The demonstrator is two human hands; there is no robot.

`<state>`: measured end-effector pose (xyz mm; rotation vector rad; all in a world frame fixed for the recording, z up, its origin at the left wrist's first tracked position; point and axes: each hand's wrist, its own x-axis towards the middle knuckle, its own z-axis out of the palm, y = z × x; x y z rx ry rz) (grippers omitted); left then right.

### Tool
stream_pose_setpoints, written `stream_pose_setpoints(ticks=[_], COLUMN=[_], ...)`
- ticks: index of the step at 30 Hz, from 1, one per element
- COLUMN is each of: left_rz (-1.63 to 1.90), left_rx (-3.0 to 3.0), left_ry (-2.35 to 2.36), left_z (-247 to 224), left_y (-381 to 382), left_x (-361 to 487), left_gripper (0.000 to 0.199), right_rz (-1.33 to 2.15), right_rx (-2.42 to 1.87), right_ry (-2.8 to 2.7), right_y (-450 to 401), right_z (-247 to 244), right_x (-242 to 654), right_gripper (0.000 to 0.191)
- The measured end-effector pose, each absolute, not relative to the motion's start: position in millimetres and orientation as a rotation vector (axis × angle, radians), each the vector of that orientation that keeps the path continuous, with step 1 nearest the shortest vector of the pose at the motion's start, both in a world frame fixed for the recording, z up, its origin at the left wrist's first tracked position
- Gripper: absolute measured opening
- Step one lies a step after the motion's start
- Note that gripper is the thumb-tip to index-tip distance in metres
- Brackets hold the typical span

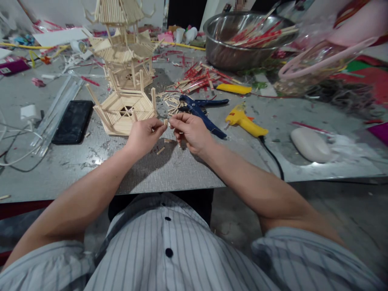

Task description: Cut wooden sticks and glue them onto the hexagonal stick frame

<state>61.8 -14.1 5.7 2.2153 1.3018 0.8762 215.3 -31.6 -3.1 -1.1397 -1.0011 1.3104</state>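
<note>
My left hand [147, 134] is closed in a pinch on a short wooden stick piece [165, 121], held just above the table. Close beside it, my right hand [190, 131] has thumb and forefinger pressed together; what they hold, if anything, is too small to make out. Behind my left hand sits a hexagonal stick base [127, 109] with upright posts. Beyond it stands a tiered stick pagoda [124, 52]. Cut stick pieces [171, 103] lie in a pile behind my hands, and a few loose ones [160, 150] rest below them. Blue cutting pliers [203, 113] lie by my right hand.
Right of the pliers lie a yellow glue gun [247, 121] with a black cord and a yellow-handled tool [234, 89]. A steel bowl [224, 52] holds red-wrapped chopsticks. A black phone [72, 122] and white cables are at the left. A white mouse-shaped object [311, 144] sits right.
</note>
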Motion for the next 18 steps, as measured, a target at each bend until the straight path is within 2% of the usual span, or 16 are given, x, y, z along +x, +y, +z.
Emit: stream_pose_setpoints(ticks=[10,18], left_rz=[0.779,0.255], left_rx=[2.292,2.535], left_ry=[1.340,1.433], left_z=[10,12], left_y=[-15,-13], left_x=[61,59], left_gripper=[0.021,0.025], right_rz=[1.223,0.714], right_rx=[-1.173,-1.409], right_ry=[-1.085,-1.500], right_y=[-30,-16], right_z=[-5,-10], right_x=[218,244], right_gripper=[0.019,0.006])
